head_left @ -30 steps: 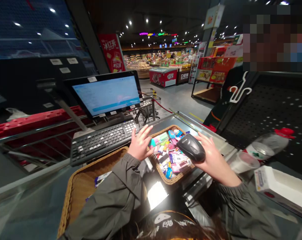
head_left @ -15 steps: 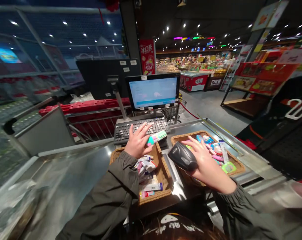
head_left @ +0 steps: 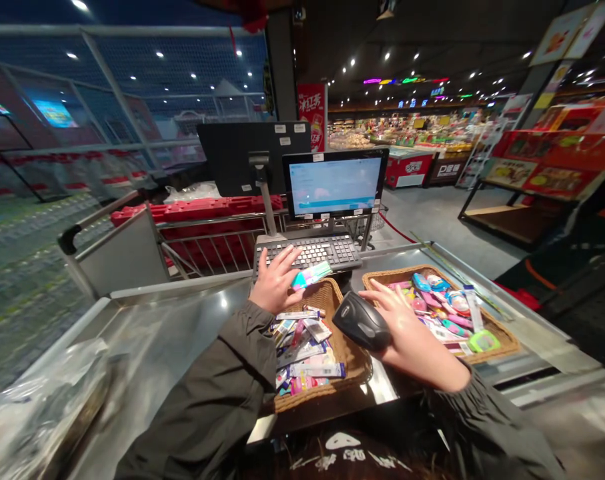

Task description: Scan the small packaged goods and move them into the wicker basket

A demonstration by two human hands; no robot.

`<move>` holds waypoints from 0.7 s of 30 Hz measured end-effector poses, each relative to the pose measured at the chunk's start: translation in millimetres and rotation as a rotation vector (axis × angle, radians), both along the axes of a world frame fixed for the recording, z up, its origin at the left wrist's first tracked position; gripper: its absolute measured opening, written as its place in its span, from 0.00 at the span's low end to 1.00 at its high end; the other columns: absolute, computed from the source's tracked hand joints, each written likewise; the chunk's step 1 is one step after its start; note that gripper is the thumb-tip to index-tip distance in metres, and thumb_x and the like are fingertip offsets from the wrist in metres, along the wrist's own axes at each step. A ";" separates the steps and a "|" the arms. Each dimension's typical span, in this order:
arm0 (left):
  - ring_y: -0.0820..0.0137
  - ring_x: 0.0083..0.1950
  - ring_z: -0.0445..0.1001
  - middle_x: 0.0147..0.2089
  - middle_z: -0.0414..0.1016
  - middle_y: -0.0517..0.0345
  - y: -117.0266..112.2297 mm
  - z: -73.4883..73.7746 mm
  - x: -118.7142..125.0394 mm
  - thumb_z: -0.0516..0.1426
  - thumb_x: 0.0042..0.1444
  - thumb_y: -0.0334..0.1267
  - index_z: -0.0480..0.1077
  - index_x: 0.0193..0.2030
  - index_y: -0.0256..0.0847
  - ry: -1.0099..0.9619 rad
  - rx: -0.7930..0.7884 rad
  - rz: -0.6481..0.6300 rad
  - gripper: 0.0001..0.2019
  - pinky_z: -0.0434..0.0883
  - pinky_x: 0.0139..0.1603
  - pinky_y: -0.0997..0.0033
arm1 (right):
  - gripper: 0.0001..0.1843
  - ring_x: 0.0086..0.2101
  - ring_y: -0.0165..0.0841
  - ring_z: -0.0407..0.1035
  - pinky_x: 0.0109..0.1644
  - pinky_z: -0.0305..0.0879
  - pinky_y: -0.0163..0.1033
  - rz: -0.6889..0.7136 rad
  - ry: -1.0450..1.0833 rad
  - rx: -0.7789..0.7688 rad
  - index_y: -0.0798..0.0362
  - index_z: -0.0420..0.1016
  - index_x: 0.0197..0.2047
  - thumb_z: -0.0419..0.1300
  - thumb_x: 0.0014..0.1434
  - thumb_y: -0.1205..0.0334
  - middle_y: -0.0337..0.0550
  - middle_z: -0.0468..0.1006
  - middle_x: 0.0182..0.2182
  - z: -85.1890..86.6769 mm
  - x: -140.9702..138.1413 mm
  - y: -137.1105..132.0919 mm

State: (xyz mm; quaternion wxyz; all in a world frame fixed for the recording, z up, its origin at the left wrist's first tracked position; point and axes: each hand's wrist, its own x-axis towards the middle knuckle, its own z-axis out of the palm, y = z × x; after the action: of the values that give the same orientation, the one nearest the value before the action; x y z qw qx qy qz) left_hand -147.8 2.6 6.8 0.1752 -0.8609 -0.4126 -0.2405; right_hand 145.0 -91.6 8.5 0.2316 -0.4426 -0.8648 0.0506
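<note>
My left hand (head_left: 275, 279) is closed on a small teal, pink and pale green packet (head_left: 313, 273), held over the far end of the left wicker basket (head_left: 351, 363). Several thin wrapped sticks and colourful packets (head_left: 307, 343) lie in that basket. In my right hand (head_left: 409, 337) is a black barcode scanner (head_left: 359, 321), its head pointing left above the basket's right side. The right wicker basket (head_left: 507, 343) sits beyond my right hand, filled with colourful small packaged goods (head_left: 447, 303). My right forearm and hand hide part of its near side.
A black keyboard (head_left: 327, 252) lies behind the left basket, below a lit monitor (head_left: 337, 187). Another dark screen (head_left: 255, 150) stands to its left, seen from behind. The metal counter (head_left: 182, 320) runs to both sides, with clear plastic (head_left: 47, 393) at the near left. A cart (head_left: 207, 243) stands behind.
The view has turned left, so the counter and screens appear farther right. The scanner has shifted left, from between the baskets to over the left basket's edge. The packet stays in my left hand.
</note>
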 end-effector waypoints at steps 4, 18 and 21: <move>0.52 0.70 0.58 0.69 0.61 0.46 -2.7 -2.1 -8.0 0.58 0.54 0.43 0.75 0.39 0.42 -0.002 0.006 0.013 0.10 0.32 0.71 0.37 | 0.25 0.65 0.56 0.52 0.65 0.43 0.74 0.003 -0.017 -0.009 0.52 0.73 0.54 0.60 0.51 0.64 0.57 0.69 0.58 0.2 -5.5 -1.3; 0.52 0.71 0.56 0.70 0.60 0.47 -7.3 -38.5 -21.8 0.58 0.53 0.42 0.75 0.37 0.42 0.033 -0.174 0.004 0.08 0.35 0.70 0.33 | 0.25 0.65 0.56 0.51 0.66 0.46 0.69 -0.059 0.006 0.032 0.53 0.73 0.53 0.61 0.50 0.62 0.55 0.68 0.59 -4.5 4.0 -0.8; 0.52 0.71 0.55 0.70 0.60 0.48 -12.4 -65.0 -19.4 0.59 0.51 0.40 0.76 0.37 0.42 0.080 -0.331 -0.036 0.08 0.37 0.70 0.33 | 0.25 0.64 0.56 0.53 0.66 0.47 0.69 -0.086 0.009 0.048 0.53 0.73 0.53 0.61 0.49 0.62 0.55 0.69 0.58 -10.5 10.0 0.6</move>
State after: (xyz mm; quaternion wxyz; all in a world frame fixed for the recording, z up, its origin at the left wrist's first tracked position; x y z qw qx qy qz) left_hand -167.2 -9.9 -58.2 0.0432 -0.8942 -0.4236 -0.1380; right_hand 155.0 -91.0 -2.0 0.2479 -0.4734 -0.8450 0.0218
